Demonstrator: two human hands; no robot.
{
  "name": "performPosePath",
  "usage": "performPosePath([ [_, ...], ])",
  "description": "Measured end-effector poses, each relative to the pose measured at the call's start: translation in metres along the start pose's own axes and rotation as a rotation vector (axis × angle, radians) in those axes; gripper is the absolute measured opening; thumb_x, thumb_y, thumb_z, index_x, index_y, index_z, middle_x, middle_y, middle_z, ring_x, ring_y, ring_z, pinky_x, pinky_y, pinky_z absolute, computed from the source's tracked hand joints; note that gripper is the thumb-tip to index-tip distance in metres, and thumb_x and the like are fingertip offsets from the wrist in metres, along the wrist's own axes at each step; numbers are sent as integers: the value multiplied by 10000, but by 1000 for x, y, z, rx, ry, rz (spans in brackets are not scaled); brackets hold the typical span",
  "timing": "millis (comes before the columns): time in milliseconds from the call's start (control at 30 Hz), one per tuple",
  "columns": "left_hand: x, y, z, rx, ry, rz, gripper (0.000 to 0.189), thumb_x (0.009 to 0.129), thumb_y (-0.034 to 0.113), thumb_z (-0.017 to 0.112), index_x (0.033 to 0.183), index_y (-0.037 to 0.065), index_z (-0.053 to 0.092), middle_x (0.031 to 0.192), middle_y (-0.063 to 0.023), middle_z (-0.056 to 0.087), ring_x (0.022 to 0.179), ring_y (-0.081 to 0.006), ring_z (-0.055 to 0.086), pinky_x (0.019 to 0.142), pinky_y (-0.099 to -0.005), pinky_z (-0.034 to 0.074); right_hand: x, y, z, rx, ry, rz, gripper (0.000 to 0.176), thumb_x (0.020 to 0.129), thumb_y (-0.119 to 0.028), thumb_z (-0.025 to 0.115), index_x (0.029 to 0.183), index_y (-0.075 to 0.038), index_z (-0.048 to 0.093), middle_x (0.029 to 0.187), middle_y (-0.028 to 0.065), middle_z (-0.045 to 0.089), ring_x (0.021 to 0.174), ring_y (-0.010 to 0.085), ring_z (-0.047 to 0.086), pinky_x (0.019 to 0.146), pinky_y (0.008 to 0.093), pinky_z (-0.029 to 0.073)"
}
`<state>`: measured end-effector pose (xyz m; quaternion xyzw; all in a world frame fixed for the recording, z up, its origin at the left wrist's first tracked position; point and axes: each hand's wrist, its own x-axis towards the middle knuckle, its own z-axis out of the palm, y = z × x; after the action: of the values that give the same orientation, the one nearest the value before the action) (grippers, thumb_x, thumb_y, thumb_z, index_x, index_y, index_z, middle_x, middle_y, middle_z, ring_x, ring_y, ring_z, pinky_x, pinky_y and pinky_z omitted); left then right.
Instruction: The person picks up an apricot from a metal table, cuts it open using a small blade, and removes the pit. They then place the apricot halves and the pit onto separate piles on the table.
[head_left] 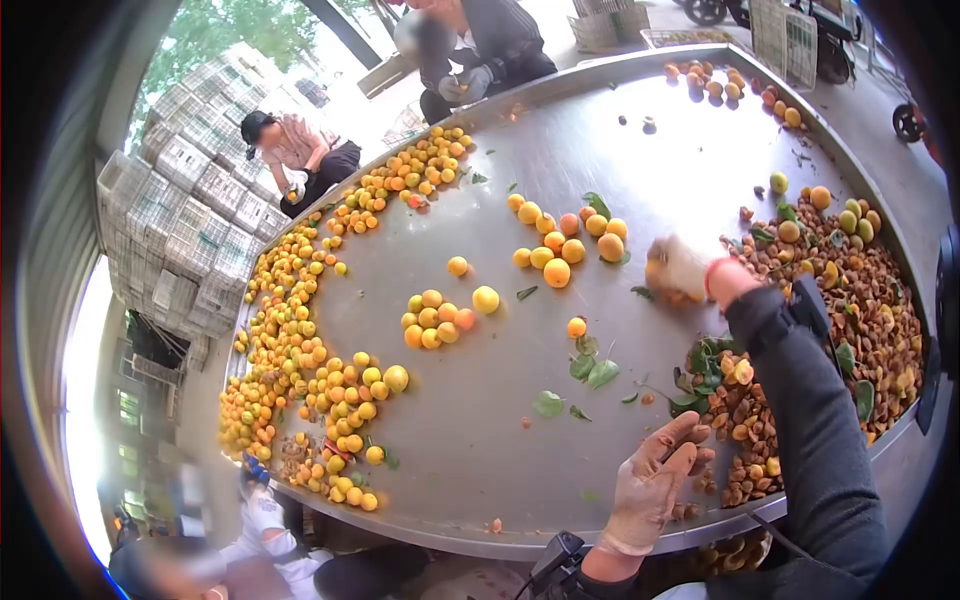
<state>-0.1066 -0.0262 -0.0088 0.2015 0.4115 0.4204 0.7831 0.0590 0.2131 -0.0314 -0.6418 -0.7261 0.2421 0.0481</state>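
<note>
My right hand (pixel 682 270), in a pale glove with browned fingers, reaches over the metal table (pixel 480 400). Motion smears its fingers, so I cannot make out whether they hold anything. Near the table's front edge is my left hand (pixel 652 485), in a thin stained glove. Its fingers are loosely bent and apart, and I see nothing held in them. A large heap of brown pits and fruit scraps (pixel 870 330) lies beside both hands. Left of my right hand sits a loose group of orange-yellow apricots (pixel 557 272). Green leaves (pixel 603 374) lie between the hands and the fruit.
Many more apricots (pixel 290 330) line the table's far left side, with a small cluster (pixel 432 320) mid-table. A raised rim (pixel 640 62) borders the table. Several people sit around it, one with gloved hands (pixel 466 85). Stacked crates (pixel 190 190) stand behind at left.
</note>
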Motion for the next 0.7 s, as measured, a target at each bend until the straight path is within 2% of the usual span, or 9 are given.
performPosePath([
  [33,1,-4,1,-6,-6,9,433,930,26,580,1351,-14,486,1212,-125,603,984,-203,643,828,-256,511,-19,-4,6,-154,119,-82,357,752,-254,687,1055,-65,687,837,141,712,770,281,695,748,371,548],
  [167,2,-15,6,-2,-10,122,426,944,32,565,1361,13,484,1204,-97,599,963,-179,633,849,-271,514,-72,-5,10,-73,-17,-119,406,720,-289,724,1058,-66,685,900,166,703,835,317,682,792,372,538],
  [233,5,-18,3,13,19,183,441,937,44,575,1365,5,476,1212,-97,601,970,-200,641,841,-283,515,-109,-8,2,142,75,-61,428,718,-277,747,1073,-48,674,939,179,697,864,317,680,800,367,533],
  [367,0,-39,2,171,175,213,502,920,43,600,1398,35,444,1250,-80,575,1028,-141,595,878,-258,485,-212,-28,-18,966,0,9,368,750,-154,752,1073,-5,659,873,78,685,815,127,639,759,279,520],
  [500,15,-69,5,495,-134,424,589,892,63,649,1425,43,400,1254,-81,578,1104,-115,551,911,-268,469,-266,-19,-2,893,132,5,351,791,-233,726,1061,-15,670,955,131,703,897,178,671,801,317,528],
  [567,10,-64,27,535,-140,566,614,869,55,675,1419,37,402,1217,-75,601,1080,-149,578,916,-289,476,-273,-7,9,811,252,-21,353,770,-254,731,1050,-47,679,944,161,698,875,254,688,787,333,529],
  [633,0,-61,32,997,-12,636,630,849,28,696,1409,25,407,1182,-63,620,1046,-151,594,914,-276,483,-275,-1,7,698,219,-65,363,757,-272,734,1051,-68,680,920,162,691,852,273,683,754,347,528],
  [667,-4,-59,36,731,-11,406,645,827,-3,708,1404,49,424,1175,-66,625,1036,-161,607,914,-285,494,-277,-1,5,760,194,-31,369,757,-284,729,1055,-72,676,901,158,687,839,280,678,740,361,524],
  [700,-4,-62,33,752,-13,399,645,827,-3,708,1404,49,424,1175,-66,625,1036,-161,607,914,-285,494,-278,3,6,759,193,-47,353,773,-277,719,1055,-67,677,916,160,687,831,290,677,735,357,526],
])
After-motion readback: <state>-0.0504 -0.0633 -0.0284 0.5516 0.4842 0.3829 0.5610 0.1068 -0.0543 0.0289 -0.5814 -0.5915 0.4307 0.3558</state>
